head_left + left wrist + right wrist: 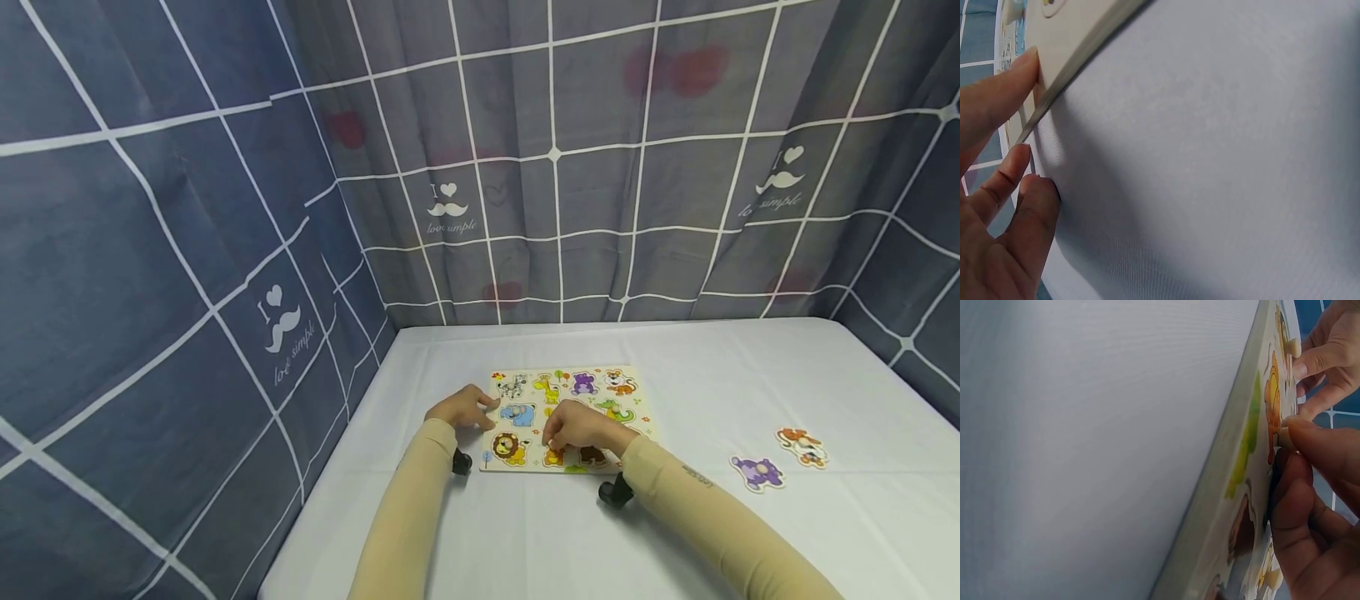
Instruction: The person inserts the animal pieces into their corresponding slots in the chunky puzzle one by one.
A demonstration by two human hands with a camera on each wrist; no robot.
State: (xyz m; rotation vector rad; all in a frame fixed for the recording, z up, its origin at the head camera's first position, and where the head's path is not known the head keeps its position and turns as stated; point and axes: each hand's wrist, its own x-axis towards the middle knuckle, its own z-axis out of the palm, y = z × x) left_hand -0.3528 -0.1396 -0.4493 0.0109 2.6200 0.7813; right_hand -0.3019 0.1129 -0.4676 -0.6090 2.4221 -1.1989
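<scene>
A wooden animal peg puzzle board [534, 469] lies on the white table. My left hand [462, 407] grips its left edge; in the left wrist view the thumb [1019, 78] rests on top and a fingertip meets the edge. My right hand [576, 425] pinches the small knob [1284, 437] of an orange-yellow animal puzzle piece [1272, 394] in the bottom row, and partly hides the board's middle. Beside it are a lion piece [509, 448] and a brown animal shape [592, 456]. A blue elephant [517, 415] sits nearest the left hand.
Two loose pieces lie right of the board: a purple animal [758, 473] and an orange-and-white one [802, 447]. Dark grid-patterned curtains [510, 217] stand behind and beside the table [525, 542]. A black wrist camera [617, 492] sits under the right wrist.
</scene>
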